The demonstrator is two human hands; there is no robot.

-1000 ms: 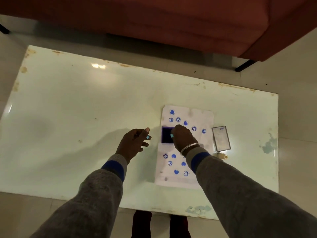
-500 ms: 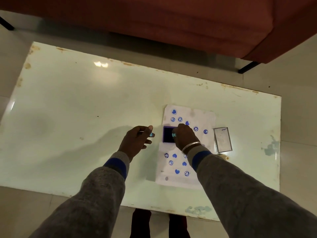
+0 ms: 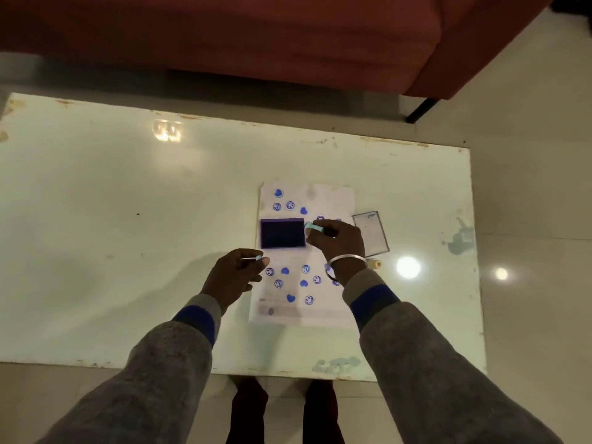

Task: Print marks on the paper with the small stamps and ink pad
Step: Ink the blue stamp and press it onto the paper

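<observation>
A white paper (image 3: pixel 333 200) lies on the table, dotted with several blue heart and face marks. The dark blue ink pad (image 3: pixel 282 233) rests across the paper's middle. My right hand (image 3: pixel 336 240) sits just right of the pad, pinching a small light-blue stamp (image 3: pixel 310 225) beside the pad's right edge. My left hand (image 3: pixel 232 277) hovers at the paper's left edge, below the pad, holding another small light-blue stamp (image 3: pixel 259 258) between thumb and fingers.
The ink pad's clear lid (image 3: pixel 371 233) lies right of the paper, and a small pale cylinder (image 3: pixel 374 263) lies below it. The pale table (image 3: pixel 128 219) has chipped edges. A red sofa (image 3: pixel 256 36) stands beyond the far edge.
My right hand has lifted off the ink pad and shifted right, leaving the pad fully uncovered. My left hand has stayed near the paper's left edge.
</observation>
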